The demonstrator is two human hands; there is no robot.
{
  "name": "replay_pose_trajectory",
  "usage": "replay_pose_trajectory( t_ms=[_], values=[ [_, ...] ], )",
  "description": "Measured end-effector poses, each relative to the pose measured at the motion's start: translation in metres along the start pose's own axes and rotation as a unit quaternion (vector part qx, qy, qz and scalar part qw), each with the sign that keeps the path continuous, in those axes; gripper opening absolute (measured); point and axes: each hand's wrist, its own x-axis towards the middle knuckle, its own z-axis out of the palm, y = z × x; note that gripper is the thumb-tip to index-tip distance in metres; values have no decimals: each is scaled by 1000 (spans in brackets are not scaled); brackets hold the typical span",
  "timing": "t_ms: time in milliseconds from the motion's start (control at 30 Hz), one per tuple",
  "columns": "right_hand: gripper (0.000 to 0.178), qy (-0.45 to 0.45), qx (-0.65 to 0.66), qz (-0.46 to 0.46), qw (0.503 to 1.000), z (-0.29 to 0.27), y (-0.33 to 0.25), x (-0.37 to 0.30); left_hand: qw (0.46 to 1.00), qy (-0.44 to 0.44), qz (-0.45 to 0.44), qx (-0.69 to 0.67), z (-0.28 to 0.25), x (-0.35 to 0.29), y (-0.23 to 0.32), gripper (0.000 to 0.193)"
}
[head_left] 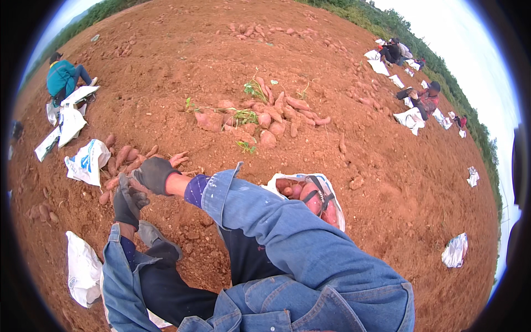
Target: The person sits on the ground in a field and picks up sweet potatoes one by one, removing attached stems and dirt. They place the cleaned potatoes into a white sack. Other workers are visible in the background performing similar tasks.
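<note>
Left hand [130, 203] and right hand [156, 175] close together at the small sweet potato pile [123, 156]

Both in dark gloves, fingers of the left partly curled; whether either grips a root, cannot tell. Pile lies on reddish soil [387, 188] at front left, a white-and-blue sack [89, 160] just left of it. Open white bag [340, 214] containing sweet potatoes sits beyond the right sleeve [287, 221]; larger heap [275, 128] with green leaves [245, 117] lies further ahead
</note>
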Motion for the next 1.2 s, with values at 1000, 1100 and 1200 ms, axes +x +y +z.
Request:
replay_pose_trajectory(
  t_ms=[1000, 1100, 1200],
  values=[
    [41, 167, 117, -166, 965, 73, 55, 23, 998, -49, -10, 23, -12, 9, 2, 44],
    [38, 160, 99, -76, 979, 58, 40, 12, 996, -32, 21, 76, -11, 9, 5, 50],
    [35, 120, -8, -18, 993, 21, 22, 8, 994, -62, 26, 85, -1, 1, 13, 50]
  ],
)
